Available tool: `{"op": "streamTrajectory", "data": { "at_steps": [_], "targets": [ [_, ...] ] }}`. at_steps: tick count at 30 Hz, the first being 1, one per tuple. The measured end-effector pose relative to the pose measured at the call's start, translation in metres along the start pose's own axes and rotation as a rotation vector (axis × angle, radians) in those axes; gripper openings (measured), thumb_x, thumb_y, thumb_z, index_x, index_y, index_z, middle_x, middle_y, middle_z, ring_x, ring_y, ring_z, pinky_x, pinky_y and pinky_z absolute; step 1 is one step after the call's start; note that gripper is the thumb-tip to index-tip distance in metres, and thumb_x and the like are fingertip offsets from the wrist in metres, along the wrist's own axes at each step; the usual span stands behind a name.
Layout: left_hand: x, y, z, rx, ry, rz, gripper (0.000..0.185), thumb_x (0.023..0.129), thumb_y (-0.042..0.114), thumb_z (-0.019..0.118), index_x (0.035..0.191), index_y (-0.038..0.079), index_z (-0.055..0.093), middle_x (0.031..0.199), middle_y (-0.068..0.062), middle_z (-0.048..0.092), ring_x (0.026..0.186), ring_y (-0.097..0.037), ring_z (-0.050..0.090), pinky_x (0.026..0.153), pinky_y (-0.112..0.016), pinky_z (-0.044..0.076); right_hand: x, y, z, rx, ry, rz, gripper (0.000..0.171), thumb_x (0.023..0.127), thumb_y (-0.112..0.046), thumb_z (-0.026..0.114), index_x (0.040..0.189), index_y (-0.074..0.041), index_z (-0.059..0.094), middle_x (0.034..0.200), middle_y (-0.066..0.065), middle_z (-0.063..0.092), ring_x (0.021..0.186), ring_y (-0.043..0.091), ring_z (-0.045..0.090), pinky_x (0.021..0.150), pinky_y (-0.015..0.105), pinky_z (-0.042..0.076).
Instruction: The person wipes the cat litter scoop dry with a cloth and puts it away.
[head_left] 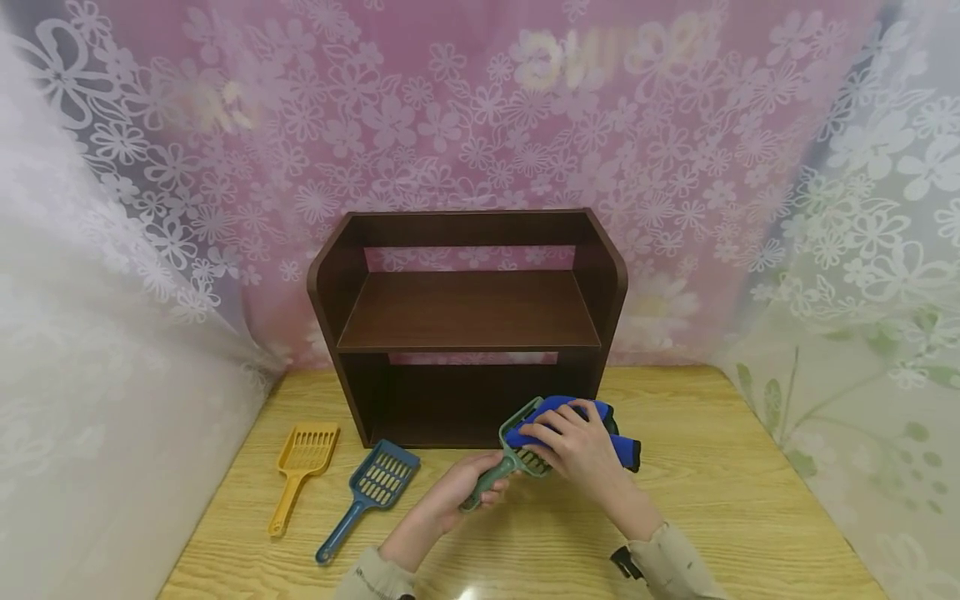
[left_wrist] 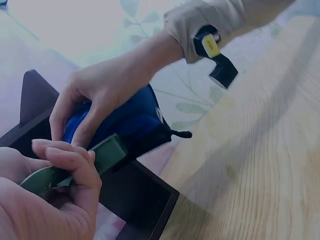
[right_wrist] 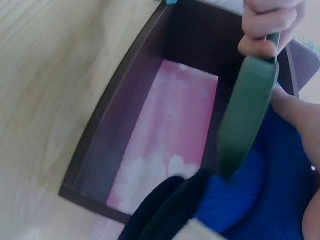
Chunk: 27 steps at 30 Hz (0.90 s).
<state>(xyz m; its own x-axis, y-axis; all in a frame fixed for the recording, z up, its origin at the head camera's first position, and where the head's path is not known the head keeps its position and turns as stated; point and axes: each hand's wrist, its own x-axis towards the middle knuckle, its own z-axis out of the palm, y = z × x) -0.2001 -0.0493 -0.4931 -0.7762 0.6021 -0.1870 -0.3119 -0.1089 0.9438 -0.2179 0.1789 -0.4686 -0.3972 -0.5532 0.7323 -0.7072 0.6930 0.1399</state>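
Note:
A green slotted scoop (head_left: 517, 454) is held above the wooden table (head_left: 720, 500), in front of the dark brown shelf unit (head_left: 468, 321). My left hand (head_left: 468, 487) grips its handle (left_wrist: 60, 172). A blue cloth with black trim (head_left: 592, 425) lies over the scoop's head, and my right hand (head_left: 573, 446) rests on top of it with curled fingers (left_wrist: 75, 107) holding it against the scoop. In the right wrist view the green scoop (right_wrist: 247, 107) crosses the blue cloth (right_wrist: 260, 195) close up.
A yellow scoop (head_left: 300, 467) and a blue scoop (head_left: 371, 492) lie on the table to the left of the shelf. Flowered sheer curtains (head_left: 112, 250) hang around the table on three sides. The shelf's lower compartment (right_wrist: 165, 140) is open behind my hands.

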Motion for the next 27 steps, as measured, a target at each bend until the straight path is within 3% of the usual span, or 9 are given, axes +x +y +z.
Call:
{"op": "streamTrajectory", "data": {
  "at_steps": [3,7,16,22,27],
  "targets": [
    [0.001,-0.001,0.000,-0.087,-0.033,-0.031,0.047,0.112,0.031,0.034,0.128,-0.010,0.053,0.077,0.005,0.047,0.054,0.001,0.034,0.049,-0.013,0.030,0.000,-0.002,0.004,0.021,0.004,-0.021,0.021,0.087,-0.033,0.077,0.103,-0.021,0.077,0.091,-0.004,0.070,0.086,0.021,0.065,0.084,0.051,0.050],
    [0.001,-0.001,0.000,-0.114,-0.049,-0.038,0.045,0.113,0.030,0.032,0.126,-0.007,0.053,0.076,0.005,0.046,0.052,0.002,0.034,0.047,-0.011,0.030,0.000,-0.006,0.005,0.024,0.007,-0.021,0.019,0.086,-0.032,0.078,0.102,-0.021,0.078,0.092,-0.004,0.069,0.084,0.020,0.063,0.083,0.050,0.049],
    [0.002,0.000,0.001,-0.059,-0.065,-0.003,0.046,0.113,0.031,0.032,0.128,-0.009,0.051,0.076,0.006,0.045,0.053,0.001,0.033,0.046,-0.012,0.030,0.007,-0.013,0.008,-0.033,0.003,0.025,0.018,0.083,-0.032,0.082,0.097,-0.020,0.078,0.089,-0.002,0.069,0.082,0.020,0.062,0.083,0.049,0.048],
    [0.003,0.000,0.003,-0.023,-0.082,0.009,0.037,0.113,0.032,0.032,0.118,0.005,0.056,0.074,0.006,0.044,0.051,-0.001,0.031,0.046,-0.014,0.029,0.008,-0.016,0.010,-0.042,0.003,0.076,0.020,0.077,-0.029,0.088,0.093,-0.020,0.080,0.088,-0.001,0.069,0.080,0.021,0.062,0.084,0.051,0.048],
    [0.002,0.001,0.005,-0.028,-0.088,0.011,0.035,0.113,0.031,0.031,0.117,0.006,0.055,0.072,0.006,0.043,0.050,0.000,0.031,0.045,-0.014,0.028,0.009,-0.018,0.011,-0.106,0.033,0.121,0.020,0.080,-0.032,0.086,0.093,-0.019,0.080,0.089,0.001,0.070,0.082,0.023,0.064,0.082,0.050,0.048]
  ]
}}
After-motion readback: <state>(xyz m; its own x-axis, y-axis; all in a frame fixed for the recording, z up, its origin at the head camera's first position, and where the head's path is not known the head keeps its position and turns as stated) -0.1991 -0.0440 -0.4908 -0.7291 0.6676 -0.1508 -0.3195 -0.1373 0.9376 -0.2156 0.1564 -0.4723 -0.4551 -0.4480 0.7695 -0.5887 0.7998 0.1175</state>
